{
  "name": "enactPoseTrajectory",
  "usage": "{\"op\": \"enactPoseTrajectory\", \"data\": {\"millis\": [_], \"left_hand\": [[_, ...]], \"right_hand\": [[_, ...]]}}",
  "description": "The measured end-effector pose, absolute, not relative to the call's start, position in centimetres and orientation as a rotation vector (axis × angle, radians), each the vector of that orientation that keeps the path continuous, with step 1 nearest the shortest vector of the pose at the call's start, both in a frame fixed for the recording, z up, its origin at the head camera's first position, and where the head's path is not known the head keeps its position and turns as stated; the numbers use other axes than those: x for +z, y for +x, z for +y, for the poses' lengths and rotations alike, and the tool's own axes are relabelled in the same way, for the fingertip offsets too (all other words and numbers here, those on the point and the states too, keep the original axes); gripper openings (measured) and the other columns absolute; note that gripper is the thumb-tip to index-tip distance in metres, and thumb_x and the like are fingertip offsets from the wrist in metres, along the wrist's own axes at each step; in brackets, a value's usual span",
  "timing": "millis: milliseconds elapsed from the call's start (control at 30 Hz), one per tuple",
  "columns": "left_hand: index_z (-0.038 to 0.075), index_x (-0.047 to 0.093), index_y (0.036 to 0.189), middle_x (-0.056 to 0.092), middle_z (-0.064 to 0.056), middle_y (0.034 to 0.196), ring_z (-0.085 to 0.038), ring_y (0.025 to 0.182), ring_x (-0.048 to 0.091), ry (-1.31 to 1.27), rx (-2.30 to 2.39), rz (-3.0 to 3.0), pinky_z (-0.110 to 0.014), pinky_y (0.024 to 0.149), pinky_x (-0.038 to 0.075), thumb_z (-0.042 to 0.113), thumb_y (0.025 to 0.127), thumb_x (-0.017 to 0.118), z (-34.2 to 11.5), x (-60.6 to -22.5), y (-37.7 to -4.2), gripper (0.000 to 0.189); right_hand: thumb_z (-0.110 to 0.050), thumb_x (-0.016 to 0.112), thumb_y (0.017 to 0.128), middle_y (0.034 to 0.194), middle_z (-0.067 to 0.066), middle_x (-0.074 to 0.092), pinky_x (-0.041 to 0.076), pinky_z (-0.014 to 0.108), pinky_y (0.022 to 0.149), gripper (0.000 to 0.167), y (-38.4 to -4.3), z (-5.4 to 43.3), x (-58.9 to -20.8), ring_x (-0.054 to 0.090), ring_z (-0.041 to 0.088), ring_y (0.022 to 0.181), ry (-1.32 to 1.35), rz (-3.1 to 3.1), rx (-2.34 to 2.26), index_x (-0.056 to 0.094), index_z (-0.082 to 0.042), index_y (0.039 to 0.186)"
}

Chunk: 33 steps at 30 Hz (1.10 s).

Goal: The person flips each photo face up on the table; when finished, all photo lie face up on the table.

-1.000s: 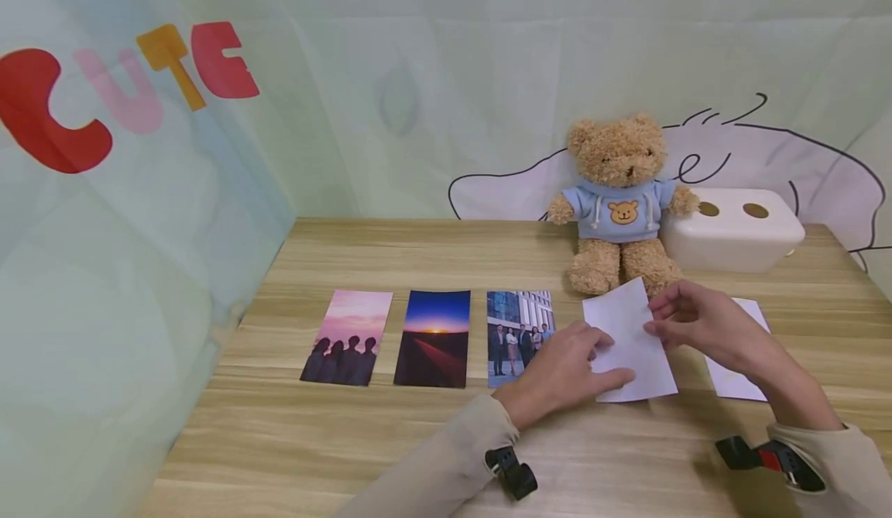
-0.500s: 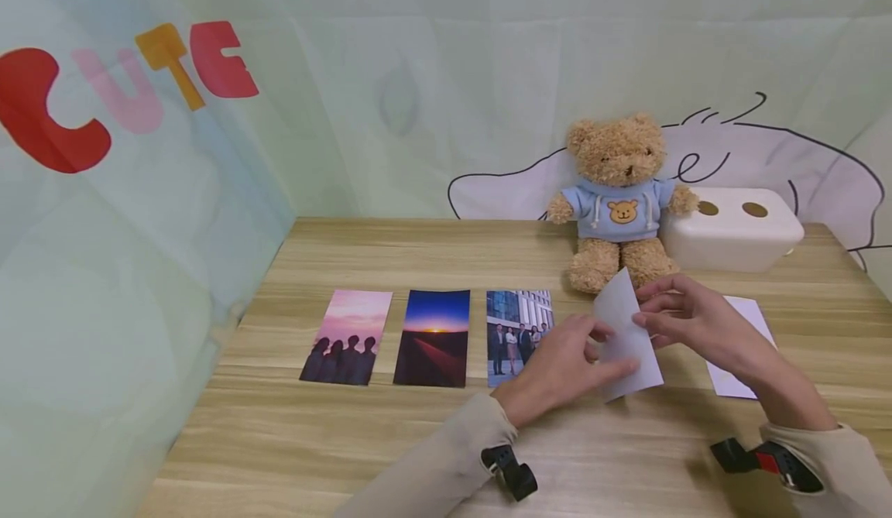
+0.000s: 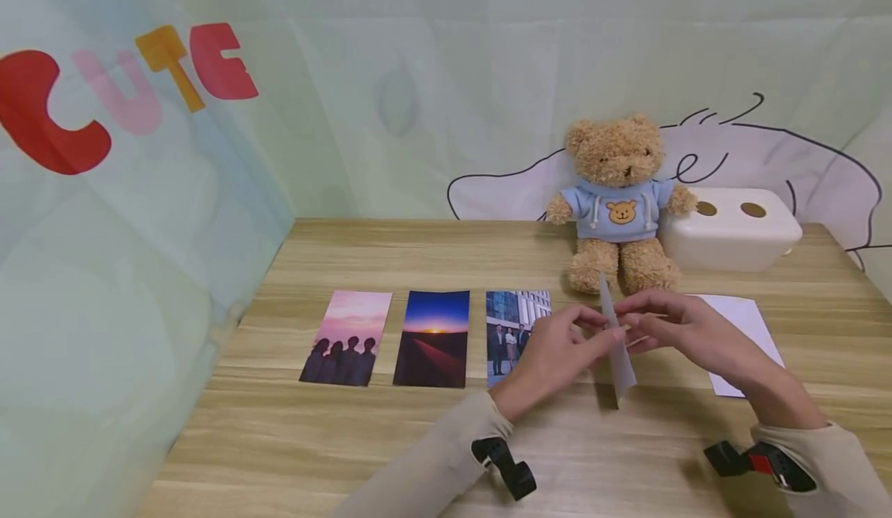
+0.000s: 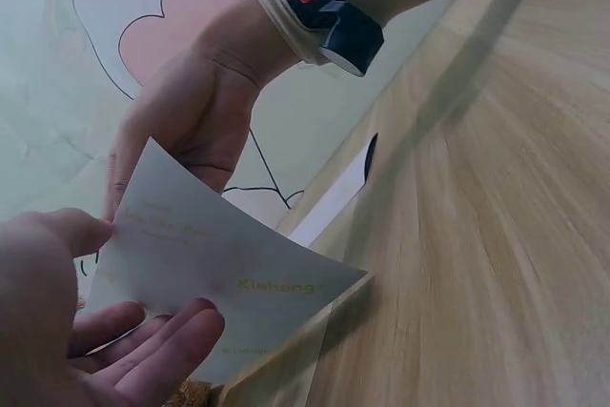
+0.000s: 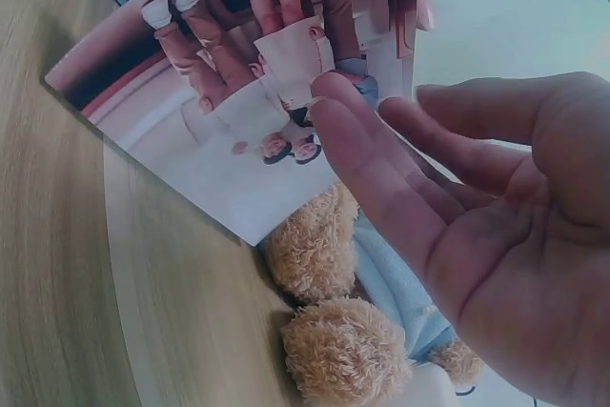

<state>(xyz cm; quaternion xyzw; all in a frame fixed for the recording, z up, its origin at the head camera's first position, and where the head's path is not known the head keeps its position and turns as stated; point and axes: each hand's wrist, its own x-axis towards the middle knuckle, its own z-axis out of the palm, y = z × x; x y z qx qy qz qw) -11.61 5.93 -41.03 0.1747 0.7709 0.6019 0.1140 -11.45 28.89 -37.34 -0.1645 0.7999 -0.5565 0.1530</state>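
In the head view a photo print [image 3: 619, 367] stands almost edge-on between both hands. My left hand [image 3: 557, 348] is on its white-backed side, thumb at the upper edge. Faint yellow lettering marks that white back [image 4: 267, 283] in the left wrist view, where the left fingers [image 4: 181, 340] spread across it. From the other side my right hand [image 3: 686, 328] holds the same print near its edge. The picture side [image 5: 276, 92] shows people in the right wrist view, with the right fingers [image 5: 372, 159] in front of it.
Three photos lie face up in a row: silhouettes [image 3: 344, 338], a sunset road [image 3: 432, 340] and a group by a building [image 3: 512, 324]. A white card [image 3: 746, 332] lies to the right. Behind sit a teddy bear [image 3: 620, 200] and a white box [image 3: 732, 228].
The print has turned from showing its white back to standing nearly edge-on, its right side swinging leftward. My right hand has moved slightly left with it.
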Motion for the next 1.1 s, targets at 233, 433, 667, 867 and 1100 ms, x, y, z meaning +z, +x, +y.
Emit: {"op": "enactPoseTrajectory", "data": {"millis": [233,433,667,867,1100], "left_hand": [[0.011,0.072,0.116,0.072,0.01,0.095,-0.011,0.074,0.075,0.414,1.861,2.132,-0.034,0.067,0.061,0.04,0.1,0.075,5.7,-40.8,-11.7,0.033],[0.008,0.073,0.113,0.073,0.007,0.092,-0.015,0.072,0.075,0.371,1.918,2.054,-0.039,0.072,0.063,0.027,0.099,0.077,5.7,-40.6,-11.8,0.025],[0.001,0.074,0.107,0.07,0.004,0.086,-0.009,0.062,0.067,0.314,1.933,2.083,-0.032,0.065,0.062,0.001,0.091,0.07,6.0,-40.4,-12.0,0.016],[0.002,0.07,0.105,0.068,0.003,0.088,-0.013,0.062,0.068,0.279,1.873,2.09,-0.031,0.064,0.062,-0.008,0.087,0.071,6.1,-40.7,-12.0,0.021],[0.0,0.064,0.112,0.065,0.001,0.092,-0.009,0.07,0.064,0.308,1.834,2.111,-0.029,0.063,0.062,-0.014,0.083,0.07,5.8,-41.0,-12.1,0.033]], "right_hand": [[-0.005,0.06,0.108,0.127,0.023,0.068,0.061,0.036,0.088,0.032,-11.4,28.7,-37.4,0.076,0.026,0.1,-0.516,2.335,-1.578,0.06,0.007,0.138],[-0.011,0.066,0.106,0.125,0.017,0.072,0.061,0.035,0.088,0.03,-11.4,28.4,-37.2,0.076,0.027,0.1,-0.498,2.393,-1.529,0.066,-0.001,0.134],[-0.011,0.069,0.104,0.116,0.011,0.075,0.06,0.032,0.083,0.028,-11.6,28.7,-37.6,0.073,0.016,0.1,-0.479,2.54,-1.395,0.068,-0.002,0.13],[-0.011,0.074,0.1,0.107,0.008,0.076,0.057,0.03,0.078,0.019,-12.2,29.2,-38.1,0.072,0.021,0.095,-0.432,2.742,-1.192,0.073,-0.002,0.118],[-0.014,0.08,0.095,0.097,0.007,0.073,0.055,0.036,0.073,0.018,-12.5,29.8,-38.5,0.07,0.026,0.09,-0.322,2.828,-1.036,0.073,-0.001,0.105]]}}
